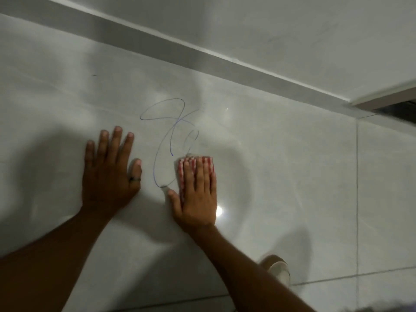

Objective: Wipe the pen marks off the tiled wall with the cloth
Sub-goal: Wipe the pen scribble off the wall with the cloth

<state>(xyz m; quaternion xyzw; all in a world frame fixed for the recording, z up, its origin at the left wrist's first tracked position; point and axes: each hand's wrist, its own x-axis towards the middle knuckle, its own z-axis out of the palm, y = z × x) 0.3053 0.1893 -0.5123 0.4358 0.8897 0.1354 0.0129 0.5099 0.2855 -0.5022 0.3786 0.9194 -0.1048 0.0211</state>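
A glossy pale grey tiled wall (281,165) fills the view, with thin grout lines running down at the right and across near the bottom, and a lighter raised band (202,55) slanting from upper left to right above it. A bright glare spot sits just beside the right hand.

The pen marks (171,136) are thin blue looping lines on the tile between and above the two hands: one loop stretched sideways at the top, crossing strokes in the middle, and a tall narrow loop whose long axis runs up and down, its lower end close to the right thumb.

The cloth (195,163) is red-and-white checked, folded into a small pad whose long axis points up the wall in line with the fingers. It lies at the lower right of the scribble, touching its edge.

The right hand (198,194) lies flat on the cloth, fingers straight and together, pressing it to the tile rather than clutching it. The left hand (110,170) rests open and flat on the bare tile to the left of the marks, fingers spread, holding nothing, a dark ring (134,179) on the thumb
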